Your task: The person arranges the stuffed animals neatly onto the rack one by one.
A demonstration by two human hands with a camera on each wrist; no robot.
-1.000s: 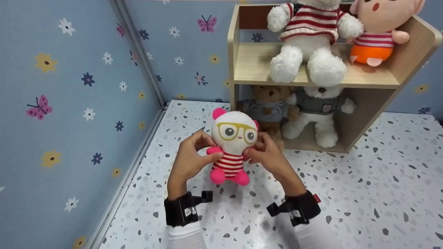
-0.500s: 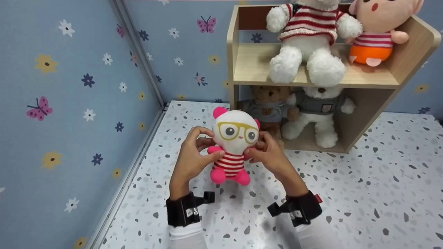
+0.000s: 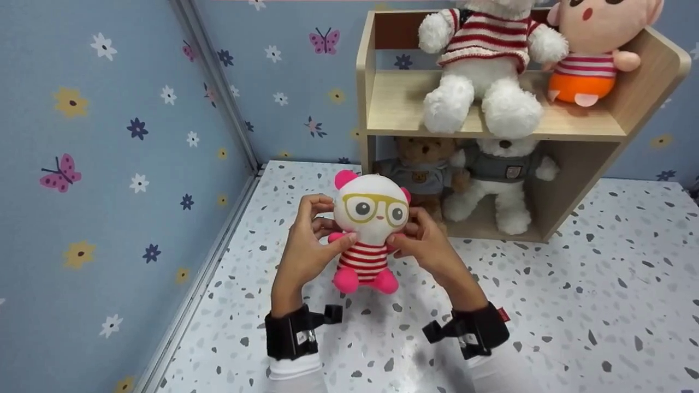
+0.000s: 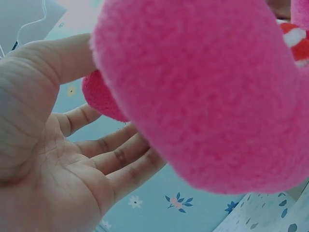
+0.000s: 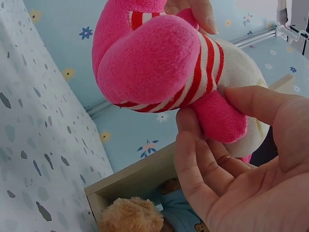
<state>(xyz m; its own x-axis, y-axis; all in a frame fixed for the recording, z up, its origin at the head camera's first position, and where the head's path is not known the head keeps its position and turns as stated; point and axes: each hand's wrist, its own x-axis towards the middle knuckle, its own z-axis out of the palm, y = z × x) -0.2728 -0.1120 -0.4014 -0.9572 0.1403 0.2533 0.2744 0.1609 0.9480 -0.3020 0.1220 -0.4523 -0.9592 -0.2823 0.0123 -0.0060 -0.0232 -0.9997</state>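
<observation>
A plush panda [image 3: 371, 210] with pink ears, yellow glasses and a red-and-white striped body faces the head camera, held upright between both hands. My left hand [image 3: 308, 245] has its thumb on the front below the cheek, with the fingers beside and behind the head. My right hand [image 3: 428, 245] pinches the pink arm on the other side, thumb in front. In the right wrist view, that pink arm [image 5: 222, 118] sits between thumb and fingers. A pink foot [image 4: 203, 96] fills much of the left wrist view, hiding where the left fingertips end.
A wooden shelf [image 3: 494, 134] stands behind. On top sit a white plush bear [image 3: 480, 60] in a striped sweater and a pink plush doll [image 3: 587, 71]. Below are a brown bear [image 3: 426, 150] and a white bear [image 3: 505, 164] in grey. A flowered wall [image 3: 109, 218] borders the left.
My left hand has slid a little up and right along the panda, its thumb now nearer the chin and its fingers higher beside the head. The right hand and panda stay nearly in place.
</observation>
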